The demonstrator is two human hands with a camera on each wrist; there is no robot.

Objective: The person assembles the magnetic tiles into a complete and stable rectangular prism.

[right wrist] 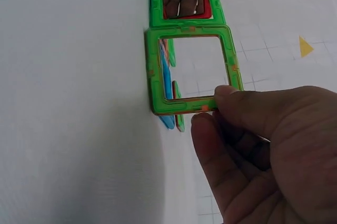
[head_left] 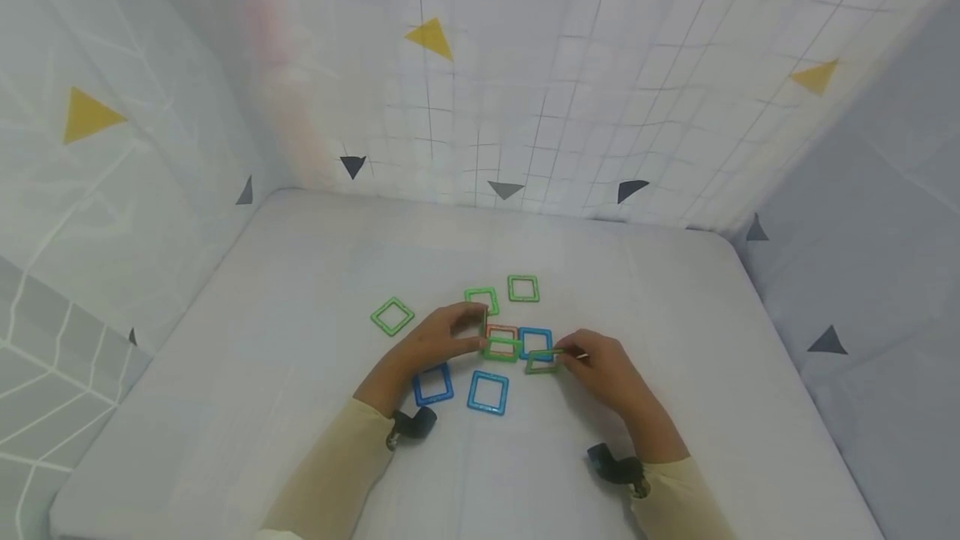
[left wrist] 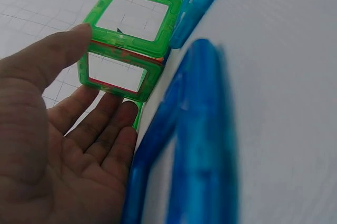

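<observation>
My left hand (head_left: pixel 438 336) grips an upright green square magnetic tile (left wrist: pixel 154 77) between thumb and fingertips. It stands at the left side of a red tile (head_left: pixel 502 327). Along the red tile's near side is another green tile (head_left: pixel 501 359), which meets the gripped one at a corner. My right hand (head_left: pixel 603 367) pinches one more green tile (right wrist: pixel 184 105) at its edge with thumb and forefinger. That tile is tilted in front of a blue tile (head_left: pixel 536 331), its far side right at the near-side green tile. The blue tile lies against the red one.
Beyond the hands lie two flat green tiles (head_left: pixel 482 291), and a third green tile (head_left: pixel 381 308) rests farther left. Nearer me are two blue tiles (head_left: pixel 487 410), one partly under my left wrist. Hanging cloth walls (head_left: pixel 525 107) enclose the white table (head_left: pixel 315 273) on its back and sides.
</observation>
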